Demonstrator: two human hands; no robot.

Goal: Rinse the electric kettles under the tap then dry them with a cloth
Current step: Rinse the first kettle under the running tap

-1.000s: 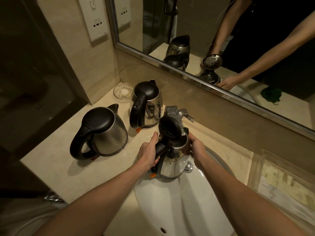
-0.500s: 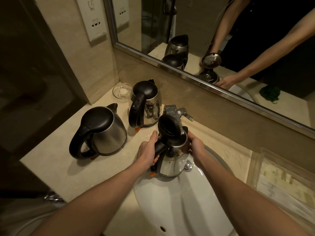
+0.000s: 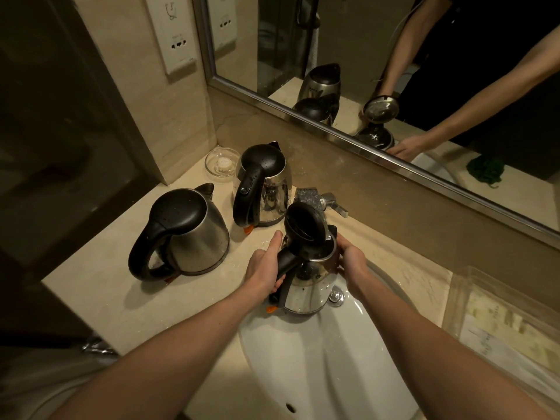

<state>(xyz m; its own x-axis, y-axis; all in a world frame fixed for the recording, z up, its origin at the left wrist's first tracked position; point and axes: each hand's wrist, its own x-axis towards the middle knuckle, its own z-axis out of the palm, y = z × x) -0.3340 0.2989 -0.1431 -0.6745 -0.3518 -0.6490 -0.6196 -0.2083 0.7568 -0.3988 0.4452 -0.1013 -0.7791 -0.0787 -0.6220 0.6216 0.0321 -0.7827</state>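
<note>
Between both hands [image 3: 306, 265], open kettle [image 3: 309, 280]

Single wide-angle view from head height, looking forward and steeply down along both forearms. Close to the sink [image 3: 318, 359] at lower centre, with the left hand [image 3: 265, 268] and right hand [image 3: 353, 262] near mid-frame. Beige table [image 3: 100, 292] spreading left and back toward a wall corner. Mirror [image 3: 394, 71] across the upper right, reflecting the same table and arms from the opposite side. Edges bent by the lens. No second view.
</note>
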